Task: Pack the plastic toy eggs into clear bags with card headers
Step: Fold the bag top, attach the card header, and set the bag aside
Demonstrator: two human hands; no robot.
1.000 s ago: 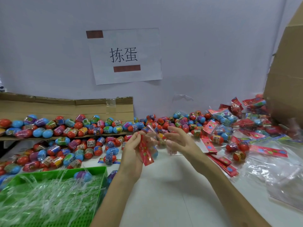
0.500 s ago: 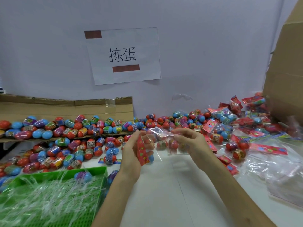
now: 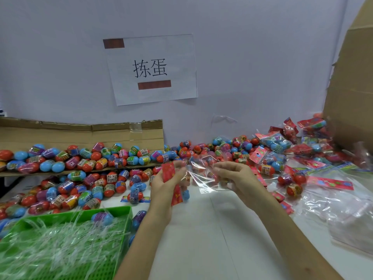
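Both hands hold one clear bag (image 3: pixel 201 176) with a red card header (image 3: pixel 168 171) above the white table. My left hand (image 3: pixel 164 187) grips the header end, with the red card sticking out above and below the fingers. My right hand (image 3: pixel 235 175) pinches the clear film at the other end. The bag hangs crumpled between them. Loose plastic toy eggs (image 3: pixel 113 178), red, blue and purple, lie heaped to the left and behind the hands.
A green basket (image 3: pixel 123 223) with clear plastic strips stands at the front left. A flattened cardboard sheet (image 3: pixel 84 134) carries more eggs at the back left. Packed bags (image 3: pixel 276 142) and spare red headers (image 3: pixel 331 181) pile at the right, by a cardboard box (image 3: pixel 351 87).
The bag, bunched between the hands a second ago, has been pulled out sideways. My left hand has turned the red header more upright. My right hand shifted slightly right.
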